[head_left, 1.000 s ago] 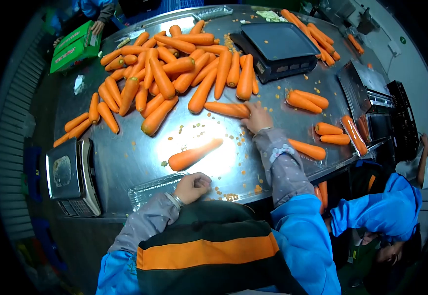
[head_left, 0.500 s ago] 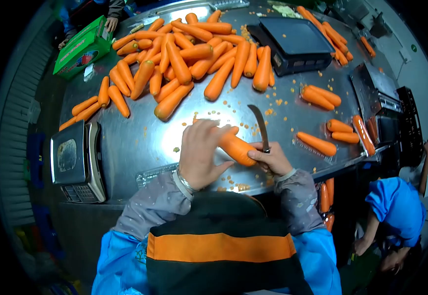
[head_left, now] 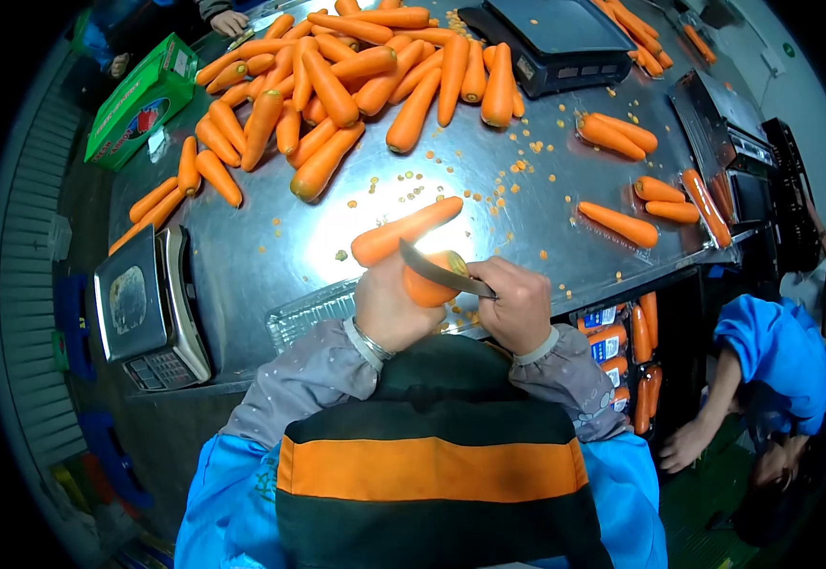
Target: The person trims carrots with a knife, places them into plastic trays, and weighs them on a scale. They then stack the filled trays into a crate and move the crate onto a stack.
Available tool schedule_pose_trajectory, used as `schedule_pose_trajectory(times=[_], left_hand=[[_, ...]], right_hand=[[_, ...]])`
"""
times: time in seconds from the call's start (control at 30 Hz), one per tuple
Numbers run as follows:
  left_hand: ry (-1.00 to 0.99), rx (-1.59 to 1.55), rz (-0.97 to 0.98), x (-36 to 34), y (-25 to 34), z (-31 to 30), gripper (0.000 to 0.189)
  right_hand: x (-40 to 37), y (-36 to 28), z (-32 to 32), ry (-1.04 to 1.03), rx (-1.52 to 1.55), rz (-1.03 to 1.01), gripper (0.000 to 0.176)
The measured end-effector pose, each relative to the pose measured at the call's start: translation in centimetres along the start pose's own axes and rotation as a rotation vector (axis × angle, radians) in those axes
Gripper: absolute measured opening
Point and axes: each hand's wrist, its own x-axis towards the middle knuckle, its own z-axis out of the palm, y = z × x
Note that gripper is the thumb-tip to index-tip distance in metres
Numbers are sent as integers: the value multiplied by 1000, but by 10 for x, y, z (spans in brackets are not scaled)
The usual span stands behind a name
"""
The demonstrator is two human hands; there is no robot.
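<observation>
My left hand [head_left: 386,308] is closed around a carrot [head_left: 424,289], its stem end turned up and to the right. A knife [head_left: 443,275] with a curved dark blade is gripped by its handle in my right hand [head_left: 519,305]. The blade lies across the held carrot, close to the stem end. Just beyond my left hand, a loose carrot [head_left: 403,232] rests slantwise over the metal table [head_left: 242,261]. By my left wrist sits a clear plastic tray [head_left: 313,311].
A large heap of carrots [head_left: 337,85] covers the far side. Scales stand at left [head_left: 152,313] and far right [head_left: 560,47]. Wrapped carrots [head_left: 617,136] lie to the right among small scattered slices. A green box [head_left: 142,100] stands far left; a person in blue [head_left: 775,351] bends at right.
The carrot has passed from my right hand into my left. The knife has swung from pointing away to lying across it. The loose carrot behind is now uncovered.
</observation>
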Motion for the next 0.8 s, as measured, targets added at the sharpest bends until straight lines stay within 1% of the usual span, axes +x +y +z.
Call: schedule_pose_trajectory(times=[0.03,0.13,0.23,0.33,0.37,0.43,0.47,0.53,0.57,0.63,0.67,0.7,0.73,0.8], left_hand=[[16,22,48,-2,-4,1,40],[35,33,90,-3,-5,3,39],[31,30,33,-5,-4,2,39],[46,43,91,-7,-8,2,37],[45,30,64,-9,-10,1,37],[51,3,15,-14,-14,-4,36],[72,31,80,-10,-16,-8,35],[139,81,176,-9,-19,-10,35],[179,116,163,-8,-25,-6,35],[174,204,227,-2,-22,-4,31],[171,245,256,2,-19,-2,29],[125,298,246,2,-23,1,33],[107,330,269,4,-21,2,34],[72,392,327,9,-17,4,38]], right_hand=[[1,-2,0,2,-16,-11,22],[0,-6,3,-29,-23,6,21],[-1,-8,3,-35,-28,47,20],[-3,-10,2,-24,-46,73,17],[-8,3,7,-45,-96,196,18],[-24,49,16,-84,-198,433,18],[-25,61,6,-181,-166,692,19],[-31,65,-3,-63,78,662,22],[-39,61,1,-47,216,568,24],[-19,41,3,47,465,335,31],[-9,23,-2,-67,502,339,44],[-2,3,-7,-125,561,354,48],[9,-17,-13,-198,481,301,50],[6,-12,-2,-137,412,213,47]])
